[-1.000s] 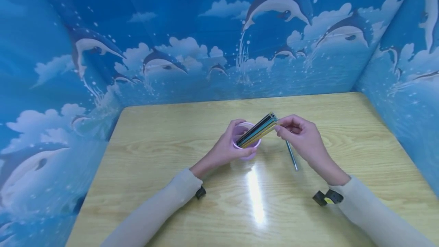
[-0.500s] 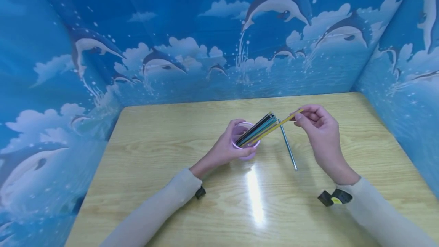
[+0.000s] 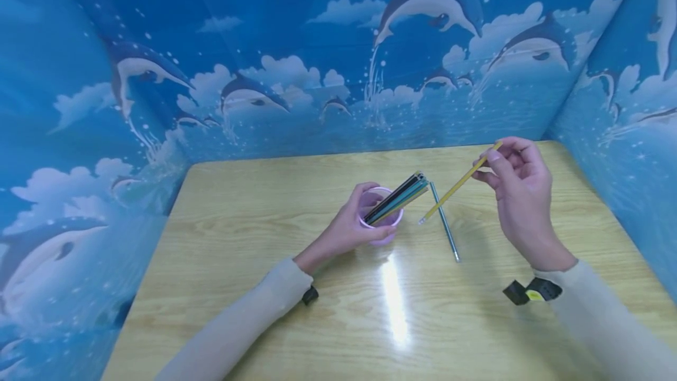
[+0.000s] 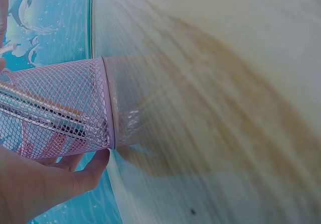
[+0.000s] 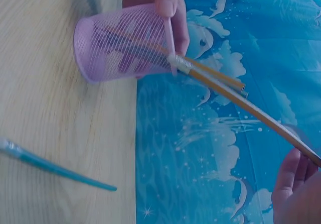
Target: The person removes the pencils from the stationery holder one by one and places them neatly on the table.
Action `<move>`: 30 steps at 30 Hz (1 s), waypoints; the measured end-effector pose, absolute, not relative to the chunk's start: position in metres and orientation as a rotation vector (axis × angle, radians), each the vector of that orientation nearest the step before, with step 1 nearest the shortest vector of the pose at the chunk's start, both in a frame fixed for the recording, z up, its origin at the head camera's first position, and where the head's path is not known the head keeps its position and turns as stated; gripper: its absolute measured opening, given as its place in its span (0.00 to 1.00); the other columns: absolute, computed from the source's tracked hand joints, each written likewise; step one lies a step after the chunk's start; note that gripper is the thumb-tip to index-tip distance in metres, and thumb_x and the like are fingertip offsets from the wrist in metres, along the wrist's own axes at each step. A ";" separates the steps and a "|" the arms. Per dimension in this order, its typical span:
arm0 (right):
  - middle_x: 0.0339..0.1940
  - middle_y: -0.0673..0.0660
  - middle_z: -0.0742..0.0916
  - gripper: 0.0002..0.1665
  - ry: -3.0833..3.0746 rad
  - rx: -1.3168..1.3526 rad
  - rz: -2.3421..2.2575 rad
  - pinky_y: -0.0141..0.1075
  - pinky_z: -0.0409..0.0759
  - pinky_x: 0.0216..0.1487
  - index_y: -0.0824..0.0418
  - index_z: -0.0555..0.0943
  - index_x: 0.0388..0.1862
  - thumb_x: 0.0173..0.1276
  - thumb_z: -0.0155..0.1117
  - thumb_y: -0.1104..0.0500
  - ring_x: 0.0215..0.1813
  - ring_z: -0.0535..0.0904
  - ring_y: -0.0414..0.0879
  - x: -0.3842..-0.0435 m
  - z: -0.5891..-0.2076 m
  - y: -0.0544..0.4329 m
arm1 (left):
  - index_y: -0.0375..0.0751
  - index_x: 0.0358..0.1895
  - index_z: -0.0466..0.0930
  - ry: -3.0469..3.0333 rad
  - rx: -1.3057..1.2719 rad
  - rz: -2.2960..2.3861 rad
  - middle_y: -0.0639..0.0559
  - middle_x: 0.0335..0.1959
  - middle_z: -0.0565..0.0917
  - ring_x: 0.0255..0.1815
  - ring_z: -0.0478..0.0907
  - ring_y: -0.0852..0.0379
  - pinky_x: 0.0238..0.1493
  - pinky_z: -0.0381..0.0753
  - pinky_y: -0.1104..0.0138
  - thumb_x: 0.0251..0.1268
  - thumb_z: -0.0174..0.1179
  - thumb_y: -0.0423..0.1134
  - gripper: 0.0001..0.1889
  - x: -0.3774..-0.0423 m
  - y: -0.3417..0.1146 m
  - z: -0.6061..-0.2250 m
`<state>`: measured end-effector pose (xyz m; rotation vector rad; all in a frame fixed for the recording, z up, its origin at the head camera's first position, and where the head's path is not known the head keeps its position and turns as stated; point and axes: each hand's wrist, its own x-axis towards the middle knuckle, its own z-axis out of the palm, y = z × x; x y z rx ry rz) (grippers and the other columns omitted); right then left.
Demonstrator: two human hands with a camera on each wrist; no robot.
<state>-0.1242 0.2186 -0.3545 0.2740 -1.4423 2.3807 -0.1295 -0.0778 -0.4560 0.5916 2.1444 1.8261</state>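
Note:
In the head view my left hand [image 3: 346, 225] grips a pink mesh pencil cup [image 3: 383, 239] around its side, thumb near the rim. Several pencils [image 3: 398, 196], black, teal and yellowish, lean out of the cup toward the right. My right hand [image 3: 523, 204] pinches a yellow pencil [image 3: 459, 185] near one end, above the table and apart from the cup. Its eraser end points down and left. A teal pencil [image 3: 447, 229] lies on the table between the hands. The left wrist view shows the cup's base [image 4: 108, 103] close to the tabletop.
A shiny wood-grain table [image 3: 254, 316] lies under both hands. Blue curtains [image 3: 296, 110] printed with dolphins stand along its back, left and right sides. Each wrist carries a small black device, such as the right one [image 3: 531, 291].
My right hand has drawn the yellow pencil out of the cup and moved right and away with it. The left hand and the cup have stayed in place.

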 end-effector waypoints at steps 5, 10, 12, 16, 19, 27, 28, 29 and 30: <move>0.45 0.62 0.82 0.09 -1.595 0.243 2.341 0.36 0.91 0.45 0.69 0.79 0.56 0.81 0.63 0.71 0.46 0.84 0.50 -0.133 -0.361 0.229 | 0.59 0.81 0.59 2.143 0.595 1.827 0.48 0.73 0.77 0.72 0.77 0.46 0.72 0.79 0.50 0.62 0.81 0.38 0.48 -0.129 -0.078 -0.457; 0.45 0.60 0.83 0.10 -1.743 0.208 2.315 0.33 0.91 0.44 0.69 0.80 0.57 0.80 0.64 0.71 0.45 0.85 0.48 -0.144 -0.369 0.240 | 0.57 0.81 0.60 2.142 0.596 1.827 0.50 0.72 0.78 0.72 0.77 0.46 0.72 0.78 0.52 0.63 0.81 0.39 0.48 -0.128 -0.078 -0.456; 0.45 0.59 0.83 0.10 -1.843 0.191 2.287 0.31 0.90 0.43 0.68 0.82 0.57 0.80 0.65 0.70 0.44 0.84 0.47 -0.148 -0.371 0.244 | 0.57 0.81 0.60 2.144 0.595 1.829 0.50 0.72 0.78 0.72 0.77 0.46 0.72 0.78 0.52 0.62 0.81 0.38 0.48 -0.128 -0.078 -0.456; 0.47 0.52 0.85 0.09 -2.127 0.110 2.181 0.29 0.89 0.42 0.60 0.85 0.57 0.82 0.66 0.65 0.46 0.84 0.42 -0.160 -0.380 0.254 | 0.58 0.81 0.60 2.152 0.586 1.839 0.51 0.72 0.78 0.72 0.78 0.45 0.73 0.78 0.51 0.61 0.81 0.38 0.49 -0.129 -0.078 -0.456; 0.46 0.47 0.86 0.14 -2.376 0.042 2.044 0.28 0.89 0.42 0.63 0.83 0.63 0.84 0.64 0.61 0.46 0.84 0.38 -0.170 -0.390 0.261 | 0.57 0.81 0.60 2.149 0.585 1.843 0.51 0.73 0.78 0.72 0.78 0.46 0.73 0.78 0.51 0.61 0.81 0.38 0.49 -0.129 -0.077 -0.456; 0.51 0.52 0.83 0.32 -2.780 0.028 1.815 0.33 0.90 0.45 0.74 0.70 0.78 0.87 0.59 0.55 0.45 0.81 0.36 -0.193 -0.421 0.267 | 0.57 0.81 0.60 2.136 0.585 1.844 0.48 0.73 0.78 0.71 0.77 0.46 0.72 0.79 0.50 0.62 0.81 0.37 0.48 -0.129 -0.077 -0.455; 0.52 0.54 0.82 0.32 -2.815 0.035 1.793 0.34 0.89 0.45 0.74 0.70 0.78 0.87 0.58 0.54 0.45 0.81 0.37 -0.196 -0.424 0.267 | 0.57 0.81 0.60 2.137 0.582 1.844 0.48 0.73 0.78 0.71 0.77 0.46 0.72 0.79 0.50 0.62 0.81 0.37 0.48 -0.129 -0.077 -0.455; 0.53 0.58 0.82 0.31 -2.848 0.046 1.771 0.34 0.90 0.44 0.75 0.70 0.78 0.87 0.58 0.55 0.45 0.81 0.38 -0.198 -0.427 0.267 | 0.58 0.81 0.60 2.142 0.579 1.841 0.48 0.73 0.78 0.71 0.78 0.46 0.72 0.79 0.50 0.62 0.81 0.37 0.48 -0.129 -0.077 -0.455; 0.55 0.61 0.82 0.31 -2.884 0.054 1.745 0.34 0.89 0.44 0.75 0.70 0.77 0.87 0.58 0.55 0.45 0.81 0.39 -0.201 -0.430 0.267 | 0.57 0.81 0.60 2.144 0.578 1.838 0.48 0.73 0.78 0.71 0.78 0.46 0.72 0.79 0.50 0.62 0.81 0.37 0.48 -0.128 -0.077 -0.455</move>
